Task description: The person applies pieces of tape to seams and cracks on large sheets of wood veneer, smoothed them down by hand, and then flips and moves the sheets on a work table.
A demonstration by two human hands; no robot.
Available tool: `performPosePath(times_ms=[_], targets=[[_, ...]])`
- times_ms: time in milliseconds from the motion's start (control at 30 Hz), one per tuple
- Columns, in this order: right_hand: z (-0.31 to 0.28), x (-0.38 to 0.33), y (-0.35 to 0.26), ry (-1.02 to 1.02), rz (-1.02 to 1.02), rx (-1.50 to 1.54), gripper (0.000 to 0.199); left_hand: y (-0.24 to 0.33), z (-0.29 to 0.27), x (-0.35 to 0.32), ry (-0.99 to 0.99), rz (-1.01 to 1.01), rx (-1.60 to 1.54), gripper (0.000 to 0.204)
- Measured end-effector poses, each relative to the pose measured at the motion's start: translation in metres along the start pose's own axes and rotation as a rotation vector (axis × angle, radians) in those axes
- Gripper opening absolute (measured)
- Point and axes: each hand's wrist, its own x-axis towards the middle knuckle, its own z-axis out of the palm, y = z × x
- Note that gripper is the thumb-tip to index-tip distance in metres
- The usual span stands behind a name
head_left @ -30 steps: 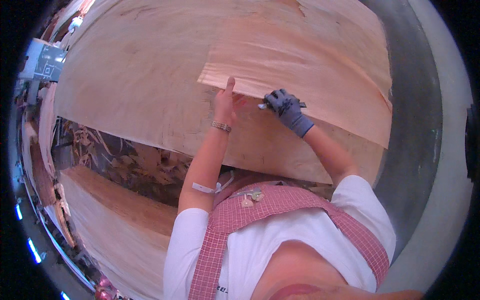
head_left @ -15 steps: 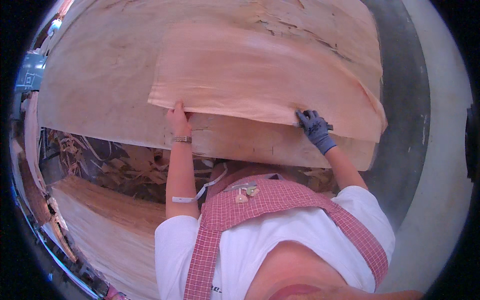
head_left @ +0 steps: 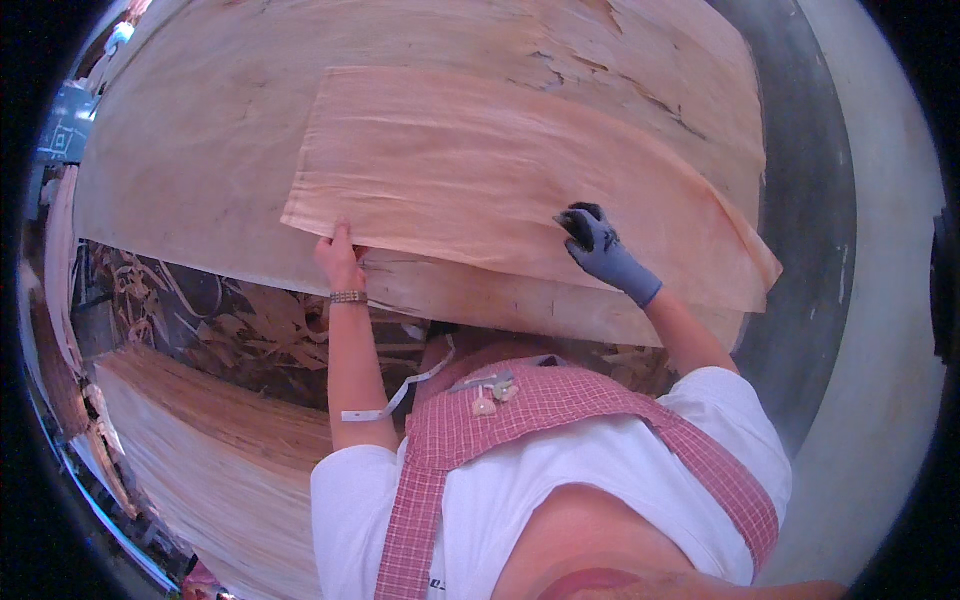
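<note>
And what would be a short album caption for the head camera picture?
Bare left hand holding a thin tan sheet by its near edge, gloved right hand over it.

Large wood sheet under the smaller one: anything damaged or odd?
Yes: toward the far right, the large sheet has dark, jagged splits, unlike its smoother left side. Loose wood scraps also litter the space below its near edge.

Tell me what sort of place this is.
Probably a wood-veneer workshop: a thin wood-coloured sheet lies on a broader wooden sheet, with torn scraps and a layered stack nearby.
</note>
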Motion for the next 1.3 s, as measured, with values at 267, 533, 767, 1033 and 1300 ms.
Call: performPosePath(times_ms=[267,533,767,1033,1300], targets=[[0.053,0.109,-0.045,-0.005,-0.01,0.135,0.034,0.001,-0.01,0.009,0.317,0.275,0.237,0.029],[0.134,0.25,-0.123,-0.178,-0.019,-0.359,0.03,0.029,0.022,0.052,0.156,1.161,1.162,0.053],[0.188,0.324,-0.155,-0.266,-0.017,-0.322,0.039,0.059,0.031,0.094,0.022,1.075,1.125,0.041],[0.211,0.339,-0.16,-0.296,0.025,-0.402,0.043,0.052,0.041,0.129,0.065,1.061,1.342,0.039],[0.207,0.213,-0.17,-0.316,-0.093,-0.347,0.043,0.039,0.032,0.135,0.084,1.148,1.315,0.048]])
